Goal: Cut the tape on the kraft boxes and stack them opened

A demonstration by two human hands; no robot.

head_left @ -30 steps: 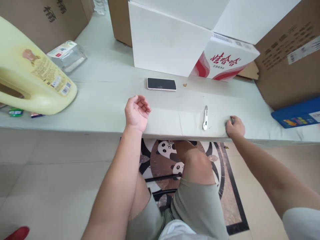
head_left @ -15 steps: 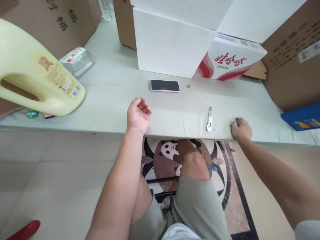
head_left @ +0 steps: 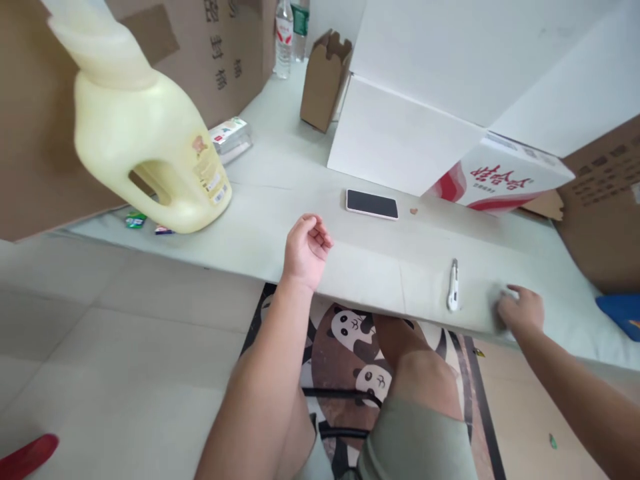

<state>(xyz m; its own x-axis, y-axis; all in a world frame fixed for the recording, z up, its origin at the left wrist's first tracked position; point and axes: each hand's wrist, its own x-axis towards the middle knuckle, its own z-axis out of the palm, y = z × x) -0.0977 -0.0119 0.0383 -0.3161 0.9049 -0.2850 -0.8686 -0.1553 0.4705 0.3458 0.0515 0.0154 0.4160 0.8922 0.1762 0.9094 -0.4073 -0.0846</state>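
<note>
My left hand (head_left: 308, 252) rests on its side near the front edge of the pale-covered table (head_left: 270, 220). Its fingers are loosely curled over a bare palm, holding nothing. A dark-screened phone (head_left: 372, 204) lies just beyond it to the right. My right hand (head_left: 523, 310), farther right by the table edge, is closed round something small and greyish, blurred and mostly hidden by the fingers. Between my hands, nearer the right one, a white box cutter (head_left: 453, 288) lies apart from both.
A big yellow jug (head_left: 165, 127) stands on the left before a cardboard box (head_left: 195, 40). Behind are a clear plastic package (head_left: 233, 140), water bottles (head_left: 283, 40), a small brown carton (head_left: 325, 83), white boxes (head_left: 405, 133) and a red-and-white box (head_left: 505, 177). A blue item (head_left: 623, 315) sits at the right.
My view has swung left, so the table's things appear farther right and lower. My right hand now looks blurred at the fingers, still closed. My left hand keeps its loose curl.
</note>
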